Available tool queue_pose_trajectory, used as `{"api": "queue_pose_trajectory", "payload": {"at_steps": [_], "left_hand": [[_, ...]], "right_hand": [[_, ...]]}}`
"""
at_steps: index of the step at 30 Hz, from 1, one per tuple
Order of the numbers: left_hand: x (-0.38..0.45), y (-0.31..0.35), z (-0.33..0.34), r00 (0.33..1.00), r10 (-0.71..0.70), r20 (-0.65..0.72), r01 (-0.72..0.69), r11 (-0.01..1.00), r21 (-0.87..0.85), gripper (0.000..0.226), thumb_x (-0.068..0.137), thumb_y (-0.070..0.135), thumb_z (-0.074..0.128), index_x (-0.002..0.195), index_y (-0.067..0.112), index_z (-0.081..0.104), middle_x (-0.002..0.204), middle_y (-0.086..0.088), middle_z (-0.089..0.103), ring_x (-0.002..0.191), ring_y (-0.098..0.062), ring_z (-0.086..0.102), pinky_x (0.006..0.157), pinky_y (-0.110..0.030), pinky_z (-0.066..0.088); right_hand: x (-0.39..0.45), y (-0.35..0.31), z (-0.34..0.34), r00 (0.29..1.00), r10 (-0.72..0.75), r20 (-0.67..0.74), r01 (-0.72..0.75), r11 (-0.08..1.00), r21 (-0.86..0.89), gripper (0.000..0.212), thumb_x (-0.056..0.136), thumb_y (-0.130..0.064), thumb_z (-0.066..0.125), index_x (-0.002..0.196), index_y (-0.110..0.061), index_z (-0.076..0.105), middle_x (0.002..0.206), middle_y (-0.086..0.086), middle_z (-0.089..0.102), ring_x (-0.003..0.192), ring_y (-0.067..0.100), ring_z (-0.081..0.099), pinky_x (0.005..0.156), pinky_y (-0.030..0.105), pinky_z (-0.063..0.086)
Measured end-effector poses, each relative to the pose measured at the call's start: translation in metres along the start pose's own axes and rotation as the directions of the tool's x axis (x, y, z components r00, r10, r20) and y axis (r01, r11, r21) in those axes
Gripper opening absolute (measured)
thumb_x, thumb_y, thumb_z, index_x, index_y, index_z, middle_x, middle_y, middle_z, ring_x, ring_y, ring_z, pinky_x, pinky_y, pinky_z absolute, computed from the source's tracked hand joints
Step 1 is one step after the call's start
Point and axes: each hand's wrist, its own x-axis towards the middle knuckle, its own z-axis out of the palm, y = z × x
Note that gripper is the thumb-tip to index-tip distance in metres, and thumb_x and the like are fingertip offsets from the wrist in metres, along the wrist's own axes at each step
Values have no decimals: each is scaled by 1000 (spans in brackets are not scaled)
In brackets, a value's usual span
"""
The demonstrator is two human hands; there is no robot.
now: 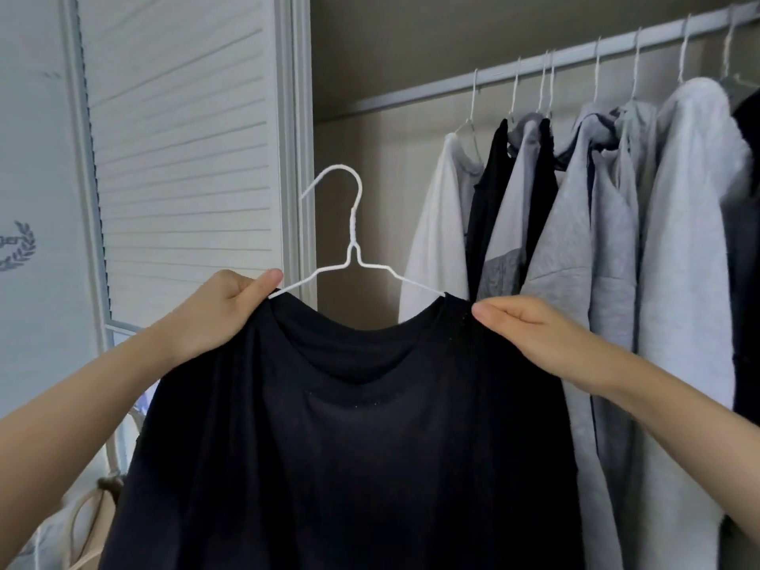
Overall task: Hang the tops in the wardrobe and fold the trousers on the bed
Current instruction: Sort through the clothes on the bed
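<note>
A black top hangs on a white wire hanger that I hold up in front of the open wardrobe. My left hand grips the top's left shoulder, thumb up by the hanger's arm. My right hand pinches the right shoulder seam. The hanger's hook stands free above the neckline, below and left of the wardrobe rail. The lower part of the top runs out of view.
Several white, grey and black tops hang on wire hangers along the rail at the right. A white louvred door stands at the left. The rail's left stretch carries no hanger. A beige bag sits at lower left.
</note>
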Motion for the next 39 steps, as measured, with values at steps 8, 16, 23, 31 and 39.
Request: {"api": "queue_pose_trajectory", "payload": {"at_steps": [8,16,23,31,39], "left_hand": [[1,-47,-33,969,8,249,33,987,-157,63,58,73,72,90,19,72,91,9,73,86,-5,68,78,-21,48],[13,-93,-58,994,-94,55,109,862,-494,49,62,43,85,77,1,64,71,-14,59,35,-11,29,40,-17,27],[13,-69,-15,800,98,592,123,939,-321,26,92,24,64,116,15,68,120,-7,68,114,-24,64,98,-38,48],[34,-94,-8,839,81,537,187,886,-425,44,67,38,82,89,0,74,88,-16,69,79,-25,62,70,-29,46],[41,-92,19,869,20,495,273,814,-513,55,77,56,74,103,7,74,99,-12,69,86,-28,63,78,-35,48]], "right_hand": [[3,8,-20,964,178,-196,-98,928,358,34,90,-28,53,71,-15,78,81,7,75,71,13,71,61,18,56],[2,21,-38,981,126,-145,-86,963,254,72,43,-71,80,82,-9,77,88,15,74,78,20,71,69,22,57],[10,17,-22,971,169,-172,-111,947,302,62,44,-64,82,81,-15,79,87,12,75,77,18,72,63,19,55],[5,13,-46,961,222,-167,-182,957,225,78,46,-69,82,93,-7,77,101,18,72,94,26,71,76,23,57],[0,-5,-54,925,339,-175,-235,868,438,33,75,-30,68,84,0,77,93,22,72,79,25,72,69,26,60]]}}
